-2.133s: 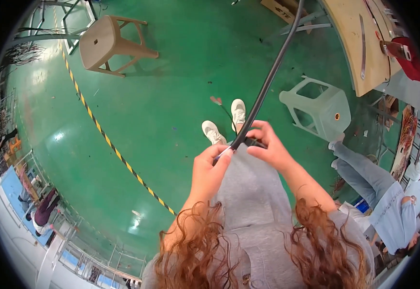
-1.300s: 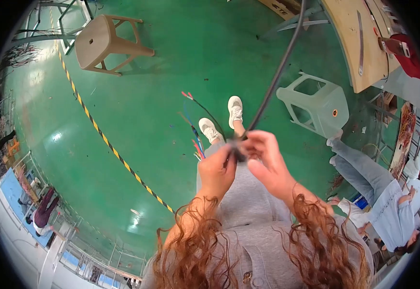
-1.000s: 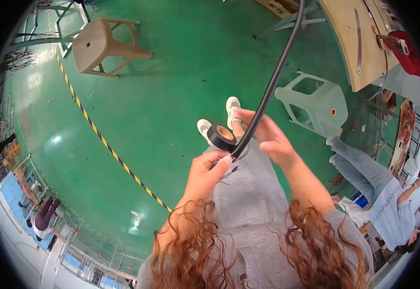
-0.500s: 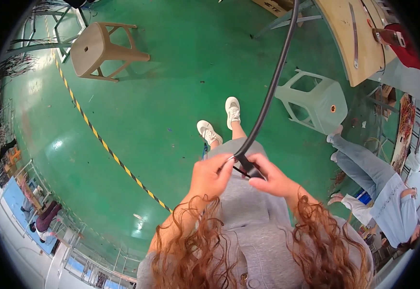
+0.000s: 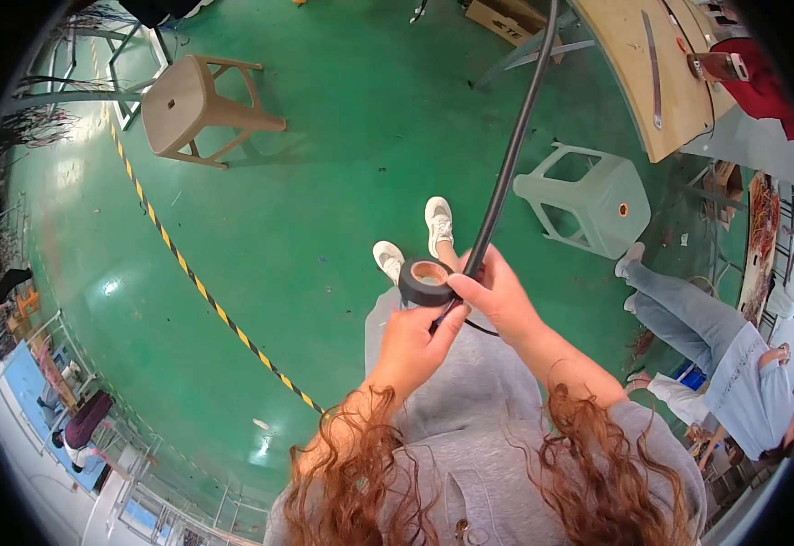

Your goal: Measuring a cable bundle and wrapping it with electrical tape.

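A thick black cable [image 5: 506, 173] comes down from the upper edge to my hands in front of my lap. My left hand [image 5: 412, 348] is closed, thumb and fingers pinching the cable's lower end, which they mostly hide. Just above it sits a roll of black tape [image 5: 422, 294] with a reddish-brown core, on the left side of the cable. My right hand [image 5: 503, 296] is closed across the cable, its thumb on the roll's edge; its other fingers are partly hidden. A thin dark strand curves out below the right hand.
A brown stool [image 5: 174, 105] lies tipped at the upper left, a pale green stool [image 5: 611, 196] at the right. A wooden-topped table [image 5: 629, 73] is at the upper right. Yellow-black tape [image 5: 201, 287] crosses the green floor. Another person [image 5: 734, 373] is at the right.
The tape roll has swung from the right of the cable to its left, its core now showing. My right hand has moved up and left, over the cable; my left hand is slightly lower.
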Available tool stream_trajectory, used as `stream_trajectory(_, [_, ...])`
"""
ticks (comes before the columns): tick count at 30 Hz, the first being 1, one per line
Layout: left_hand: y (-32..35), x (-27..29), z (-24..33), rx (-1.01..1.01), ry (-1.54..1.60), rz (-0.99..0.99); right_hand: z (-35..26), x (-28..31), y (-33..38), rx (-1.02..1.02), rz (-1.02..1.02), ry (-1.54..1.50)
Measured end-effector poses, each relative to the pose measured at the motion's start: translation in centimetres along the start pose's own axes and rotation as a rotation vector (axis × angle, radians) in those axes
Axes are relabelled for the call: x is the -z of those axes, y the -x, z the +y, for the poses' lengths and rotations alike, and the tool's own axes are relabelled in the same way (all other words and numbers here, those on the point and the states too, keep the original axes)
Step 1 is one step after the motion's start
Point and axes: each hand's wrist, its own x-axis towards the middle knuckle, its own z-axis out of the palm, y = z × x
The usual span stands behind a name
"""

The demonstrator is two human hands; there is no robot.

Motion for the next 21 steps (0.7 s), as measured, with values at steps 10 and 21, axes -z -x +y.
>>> stream_trajectory(10, [-0.2, 2.5, 0.6, 0.325, 0.913, -0.271, 0.0, 1.7, -6.9, 0.429, -0.934, 0.093])
stream_trajectory(21, [-0.8, 0.7, -1.1, -0.304, -0.342, 0.164, -1.5, 2.7, 4.1, 0.185, -0.375, 0.41])
